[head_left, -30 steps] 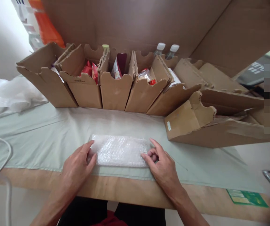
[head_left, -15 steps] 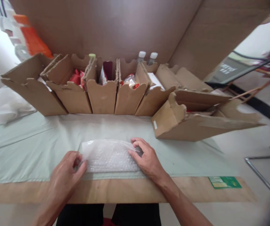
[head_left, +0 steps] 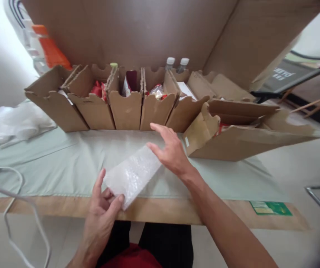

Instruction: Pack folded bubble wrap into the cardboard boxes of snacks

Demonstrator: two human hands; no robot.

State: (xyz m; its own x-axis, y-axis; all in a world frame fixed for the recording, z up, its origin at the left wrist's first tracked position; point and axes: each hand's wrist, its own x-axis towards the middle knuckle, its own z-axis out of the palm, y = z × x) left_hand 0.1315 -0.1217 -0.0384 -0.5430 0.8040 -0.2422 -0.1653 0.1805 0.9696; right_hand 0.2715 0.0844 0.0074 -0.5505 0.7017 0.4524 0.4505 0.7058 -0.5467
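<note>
A flat bubble wrap pouch (head_left: 134, 175) is tilted over the front of the cloth-covered table. My left hand (head_left: 104, 204) grips its lower left end, with the thumb on top and fingers underneath. Beside the pouch's upper right end is my right hand (head_left: 169, 150), its thumb and fingers spread apart. The right thumb tip is close to the pouch's corner; whether it touches cannot be made out. Whatever may lie inside the pouch is not visible.
Cardboard bins (head_left: 125, 111) with packets stand in a row behind. Another bin (head_left: 243, 143) lies angled at the right. Clear plastic wrap (head_left: 20, 121) and a white cable (head_left: 20, 178) are at the left. A green card (head_left: 271, 208) rests on the wooden edge (head_left: 221, 214).
The bubble wrap pouch has turned, its right end now up and away. My left hand has moved right and taken hold of it; my right hand has moved away from me and opened.
</note>
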